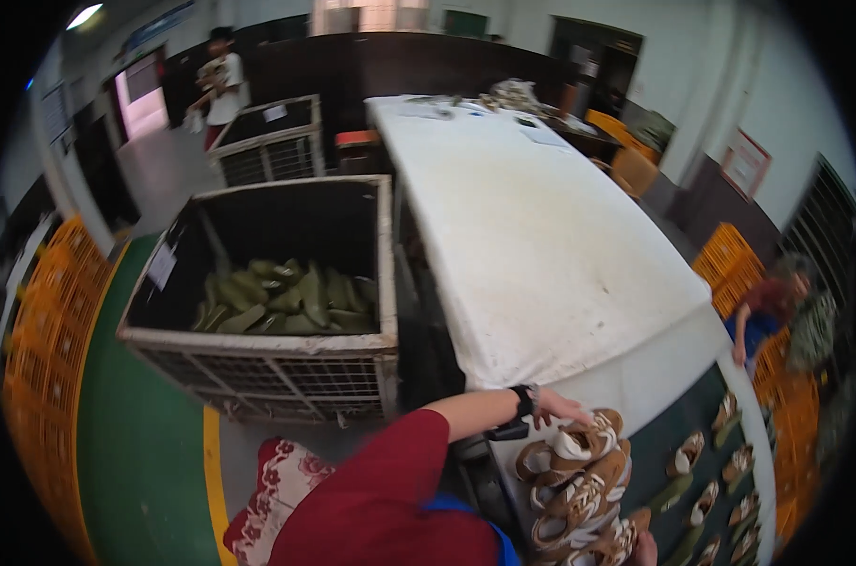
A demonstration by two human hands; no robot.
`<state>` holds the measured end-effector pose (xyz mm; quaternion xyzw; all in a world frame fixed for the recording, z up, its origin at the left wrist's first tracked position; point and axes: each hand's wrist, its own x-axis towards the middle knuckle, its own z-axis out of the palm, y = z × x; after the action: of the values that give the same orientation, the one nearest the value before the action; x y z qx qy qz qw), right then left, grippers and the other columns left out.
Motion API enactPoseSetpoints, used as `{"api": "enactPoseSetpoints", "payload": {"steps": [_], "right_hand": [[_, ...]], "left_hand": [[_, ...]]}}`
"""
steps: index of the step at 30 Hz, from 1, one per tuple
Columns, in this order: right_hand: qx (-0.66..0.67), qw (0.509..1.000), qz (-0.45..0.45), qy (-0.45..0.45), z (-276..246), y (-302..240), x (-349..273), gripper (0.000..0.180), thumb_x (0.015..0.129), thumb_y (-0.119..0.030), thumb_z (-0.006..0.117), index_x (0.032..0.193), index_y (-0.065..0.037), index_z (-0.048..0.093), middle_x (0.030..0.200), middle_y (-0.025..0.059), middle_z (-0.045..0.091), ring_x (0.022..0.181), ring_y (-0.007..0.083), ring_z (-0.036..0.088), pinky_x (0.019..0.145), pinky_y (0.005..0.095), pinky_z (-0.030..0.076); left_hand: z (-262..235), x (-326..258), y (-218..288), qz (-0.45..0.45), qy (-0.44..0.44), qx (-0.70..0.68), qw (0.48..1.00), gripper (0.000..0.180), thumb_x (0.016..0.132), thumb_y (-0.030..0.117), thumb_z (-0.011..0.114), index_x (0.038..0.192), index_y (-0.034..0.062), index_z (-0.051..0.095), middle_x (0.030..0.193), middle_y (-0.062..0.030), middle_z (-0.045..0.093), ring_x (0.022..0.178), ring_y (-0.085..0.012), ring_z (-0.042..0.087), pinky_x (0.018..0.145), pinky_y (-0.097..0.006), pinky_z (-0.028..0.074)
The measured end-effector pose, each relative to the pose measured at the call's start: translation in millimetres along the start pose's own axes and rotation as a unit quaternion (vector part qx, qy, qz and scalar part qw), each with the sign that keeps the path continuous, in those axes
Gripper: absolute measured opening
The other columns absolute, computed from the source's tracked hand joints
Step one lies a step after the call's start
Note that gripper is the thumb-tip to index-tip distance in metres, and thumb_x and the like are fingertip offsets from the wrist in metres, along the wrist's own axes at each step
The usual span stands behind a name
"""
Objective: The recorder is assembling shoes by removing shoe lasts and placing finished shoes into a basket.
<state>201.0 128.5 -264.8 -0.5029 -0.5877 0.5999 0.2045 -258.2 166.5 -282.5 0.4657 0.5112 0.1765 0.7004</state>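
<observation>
Atop the stack [575, 502], a shoe [590, 440] slants toe-rightward; left hand [558, 407] spread, right hand [646, 549], grip unclear.

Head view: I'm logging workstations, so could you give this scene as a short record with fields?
Left hand: at the top of the stacked brown-and-white shoes; grip unclear
Right hand: low beside the stack, partly hidden
Dark surface: spaced shoes, green pieces
Mesh cart: green sole-shaped pieces inside
Table: white-covered
Orange crates: both sides
Others: person at right, another at back left
</observation>
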Motion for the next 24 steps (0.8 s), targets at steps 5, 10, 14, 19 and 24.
{"api": "enactPoseSetpoints", "payload": {"steps": [5,10,14,19,24], "right_hand": [[-0.469,0.876,-0.113,-0.014,-24,23,27,0.028,0.085,-0.017,0.054,0.105,0.002,0.058,0.090,0.0144,0.063,0.087,0.0286,0.059,0.079,0.0356,0.047],[-0.594,0.736,-0.324,-0.025,-38,49,85,0.025,0.090,-0.018,0.044,0.109,-0.003,0.052,0.095,0.0101,0.060,0.089,0.0201,0.056,0.078,0.0341,0.046],[-0.090,0.969,0.171,0.155,31,-29,-23,0.028,0.089,-0.021,0.049,0.112,-0.005,0.047,0.076,0.0020,0.053,0.068,0.0090,0.051,0.055,0.0252,0.043],[-0.090,0.956,0.144,0.238,20,-30,-61,0.045,0.086,-0.023,0.056,0.126,-0.004,0.044,0.085,0.0058,0.057,0.061,0.0083,0.055,0.049,0.0213,0.045],[-0.046,0.965,0.095,0.240,52,-49,-132,0.040,0.088,-0.020,0.055,0.123,-0.005,0.046,0.093,0.0036,0.056,0.071,0.0081,0.055,0.060,0.0203,0.046]], "left_hand": [[36,17,-6,0.045,0.028,0.012,0.999,0.092,0.064,0.031,0.076,0.137,0.0163,0.022,0.119,-0.0162,0.049,0.098,-0.0294,0.053,0.073,-0.042,0.050],[5,88,-66,0.398,0.118,0.115,0.902,0.016,0.073,0.015,0.068,0.077,0.0007,0.063,0.058,-0.0048,0.059,0.053,-0.0112,0.048,0.053,-0.032,0.042],[-32,-4,-9,0.429,0.055,0.125,0.893,0.023,0.077,0.008,0.064,0.100,0.0039,0.064,0.104,-0.0097,0.061,0.096,-0.0217,0.057,0.085,-0.033,0.047],[-74,-9,-14,0.228,0.173,0.012,0.958,0.053,0.075,0.000,0.060,0.125,-0.0011,0.041,0.107,-0.0102,0.060,0.090,-0.0151,0.059,0.077,-0.027,0.048],[-47,63,-83,0.138,0.159,0.352,0.912,0.070,0.073,0.006,0.055,0.138,0.0115,0.028,0.112,-0.0178,0.058,0.103,-0.0261,0.056,0.085,-0.033,0.045]]}}
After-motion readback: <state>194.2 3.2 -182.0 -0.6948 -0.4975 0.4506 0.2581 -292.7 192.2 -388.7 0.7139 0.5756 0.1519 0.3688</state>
